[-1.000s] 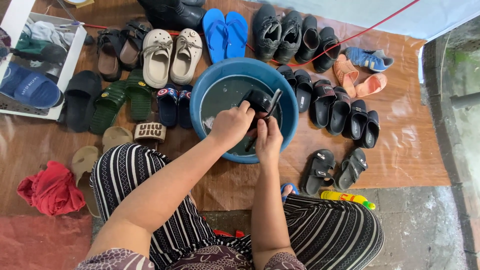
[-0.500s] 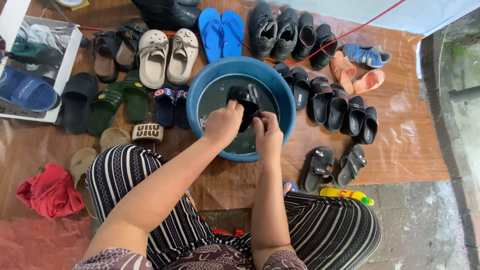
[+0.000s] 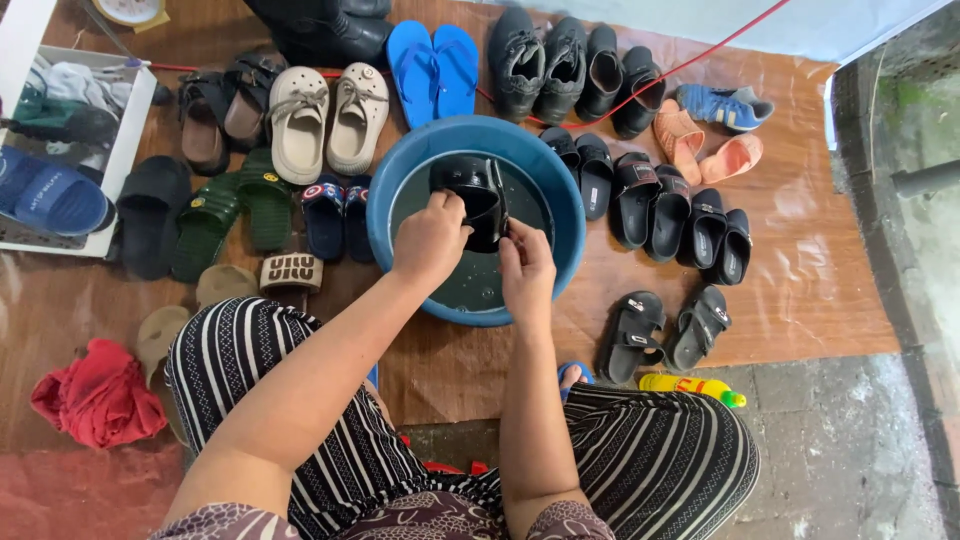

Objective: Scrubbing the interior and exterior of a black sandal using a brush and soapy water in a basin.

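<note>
Both hands work over a round blue plastic basin of dark water that stands on the brown plastic sheet spread over the floor. The left hand is closed around the near end of a black rubber slide sandal, held over the water in the far half of the basin. The right hand pinches a dark, thin thing against the sandal's right side; what it is cannot be told.

Footwear hems the basin in on three sides. Just beside its left wall lie small dark blue sandals with round badges, then green rubber clogs. Beyond the far rim lie cream clogs, bright blue flip-flops and black shoes. To the right, a row of black slide sandals begins right at the rim and runs toward the sheet's right edge. Only the near side is open, where the forearms come in between knees in striped black-and-white trousers.

Near the sheet's near edge lie two black strapped sandals, and just off it, on the grey stone floor, a yellow plastic bottle with a green cap. A red cloth lies bunched by the near left corner. A red cord crosses the far right corner.
</note>
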